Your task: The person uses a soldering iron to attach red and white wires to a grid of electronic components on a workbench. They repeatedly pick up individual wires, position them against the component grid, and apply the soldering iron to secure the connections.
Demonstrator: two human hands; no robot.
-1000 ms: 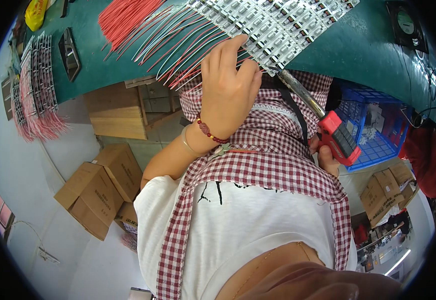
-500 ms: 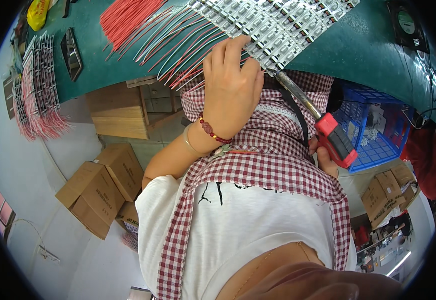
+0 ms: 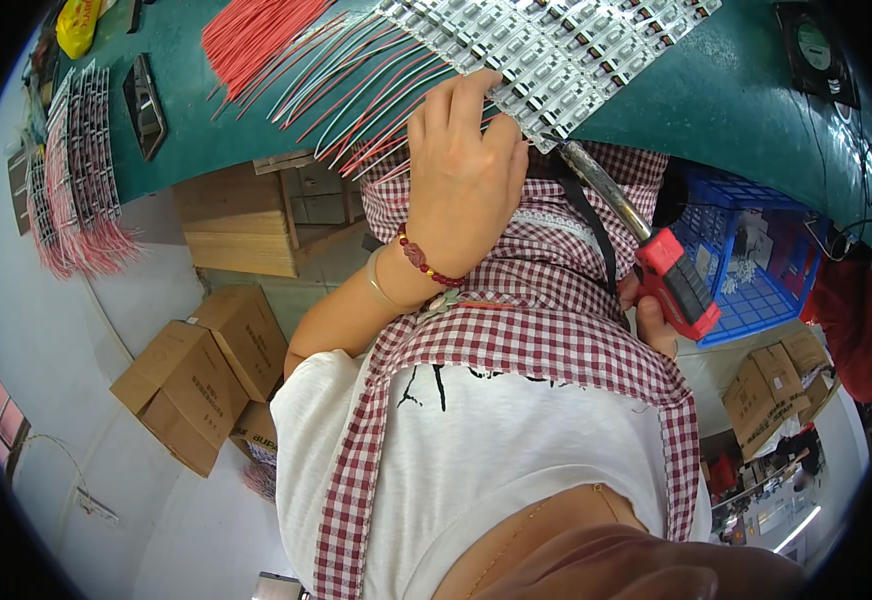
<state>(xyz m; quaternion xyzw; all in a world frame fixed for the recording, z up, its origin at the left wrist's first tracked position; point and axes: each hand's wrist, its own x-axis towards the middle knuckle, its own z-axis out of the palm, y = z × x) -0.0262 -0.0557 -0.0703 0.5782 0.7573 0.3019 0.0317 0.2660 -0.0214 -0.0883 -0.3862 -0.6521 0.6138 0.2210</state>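
Note:
My left hand (image 3: 464,165) rests at the near-left edge of a panel of small silvery circuit boards (image 3: 556,60). Its fingers are bent and drawn together; what they pinch, if anything, is hidden beneath them. Red and pale-blue wires (image 3: 376,105) fan out from that edge, left of the hand. In my right hand (image 3: 649,322), partly hidden, is a soldering iron (image 3: 676,282) with a red and black handle. Its long metal barrel slants up to the panel's nearest corner, close to my left thumb. Whether the tip touches the panel I cannot tell.
A bundle of red wires (image 3: 256,45) lies on the green table (image 3: 726,115). Farther left are a phone (image 3: 144,108) and wired board strips (image 3: 78,165). A blue crate (image 3: 746,260) stands right, below the table edge; cardboard boxes (image 3: 191,385) sit at lower left.
The soldering iron has shifted slightly to the right, its barrel end moving a little along the panel's corner. My left hand stays almost where it was.

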